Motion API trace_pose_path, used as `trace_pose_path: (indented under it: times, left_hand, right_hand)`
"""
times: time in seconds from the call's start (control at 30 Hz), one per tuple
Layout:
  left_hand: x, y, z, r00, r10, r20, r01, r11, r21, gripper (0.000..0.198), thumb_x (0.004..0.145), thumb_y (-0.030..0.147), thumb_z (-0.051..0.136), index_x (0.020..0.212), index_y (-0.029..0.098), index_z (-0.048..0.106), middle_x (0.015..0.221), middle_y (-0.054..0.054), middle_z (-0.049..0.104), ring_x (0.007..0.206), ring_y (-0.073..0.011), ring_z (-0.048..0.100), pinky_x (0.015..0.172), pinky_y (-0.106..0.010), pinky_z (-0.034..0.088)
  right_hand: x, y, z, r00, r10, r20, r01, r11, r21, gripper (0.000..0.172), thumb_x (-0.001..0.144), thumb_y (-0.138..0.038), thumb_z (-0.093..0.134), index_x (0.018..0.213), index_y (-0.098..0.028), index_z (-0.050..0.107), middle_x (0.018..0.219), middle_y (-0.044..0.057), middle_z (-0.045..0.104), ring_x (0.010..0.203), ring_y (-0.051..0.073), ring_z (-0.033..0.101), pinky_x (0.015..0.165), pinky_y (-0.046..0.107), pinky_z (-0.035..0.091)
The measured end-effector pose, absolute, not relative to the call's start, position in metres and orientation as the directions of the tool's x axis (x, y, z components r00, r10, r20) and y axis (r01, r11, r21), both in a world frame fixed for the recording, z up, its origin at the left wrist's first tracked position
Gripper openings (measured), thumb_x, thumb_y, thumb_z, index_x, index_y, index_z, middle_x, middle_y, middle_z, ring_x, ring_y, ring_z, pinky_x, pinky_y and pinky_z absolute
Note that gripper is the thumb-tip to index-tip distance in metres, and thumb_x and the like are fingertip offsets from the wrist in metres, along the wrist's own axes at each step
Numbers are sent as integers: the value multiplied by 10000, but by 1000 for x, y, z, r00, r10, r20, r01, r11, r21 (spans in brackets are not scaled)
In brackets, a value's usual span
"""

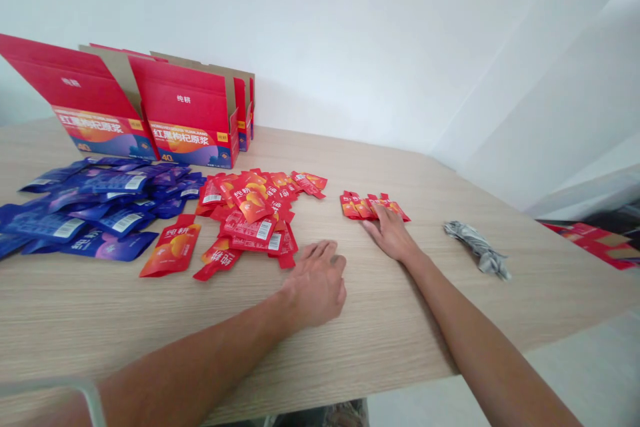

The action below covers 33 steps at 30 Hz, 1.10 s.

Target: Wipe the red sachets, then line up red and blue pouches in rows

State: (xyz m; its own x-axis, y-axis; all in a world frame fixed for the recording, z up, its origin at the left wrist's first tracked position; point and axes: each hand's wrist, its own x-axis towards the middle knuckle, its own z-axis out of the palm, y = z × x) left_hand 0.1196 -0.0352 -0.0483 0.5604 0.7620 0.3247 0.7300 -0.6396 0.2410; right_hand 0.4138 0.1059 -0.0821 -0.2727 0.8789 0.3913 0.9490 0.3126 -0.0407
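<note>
My left hand rests over the table beside the pile of red pouches, its fingers loosely bent and slightly apart, with nothing visible in them. My right hand lies farther right, thumb spread, its fingers touching a short row of red pouches set side by side. The fingertips partly cover the pouches at the right of that row. Two single red pouches, one upright-looking pouch and one smaller-looking pouch, lie at the pile's near left edge.
Blue pouches are heaped at the left. Behind them stand red boxes with raised lids, near the white wall. A crumpled grey-and-white wrapper lies on the wooden table at right. Red cartons show beyond the table's right edge.
</note>
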Motion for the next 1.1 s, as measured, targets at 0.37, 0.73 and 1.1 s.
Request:
trace_pose_path:
  times: [0.37,0.73,1.1]
  left_hand:
    - [120,-34,-43,553,790,264,730,-612,304,320,975,224,563,1249,136,702,1571,-206,569,1501,-332,505,1265,-517,391]
    - [157,36,-11,512,829,225,779,-559,285,344,968,235,561,1292,173,660,1403,-148,703,1295,-309,669,1118,-484,503]
    - [193,102,-45,553,804,217,790,-589,169,535,1056,381,487,1539,150,474,1683,-206,460,1568,-312,430,1236,-569,357]
  right_hand:
    - [431,108,-63,31,869,495,971,92,-222,599,1086,-511,323,1511,-150,541,1528,221,612,1428,372,552,1200,612,426]
    - [445,114,-69,-27,946,324,974,98,-203,556,1067,-538,489,1526,-242,592,1677,203,460,1555,386,407,1195,770,340]
    - [443,116,-62,-174,940,294,948,241,-209,522,1063,-510,563,1498,-226,621,1672,174,490,1571,344,408,1265,693,290]
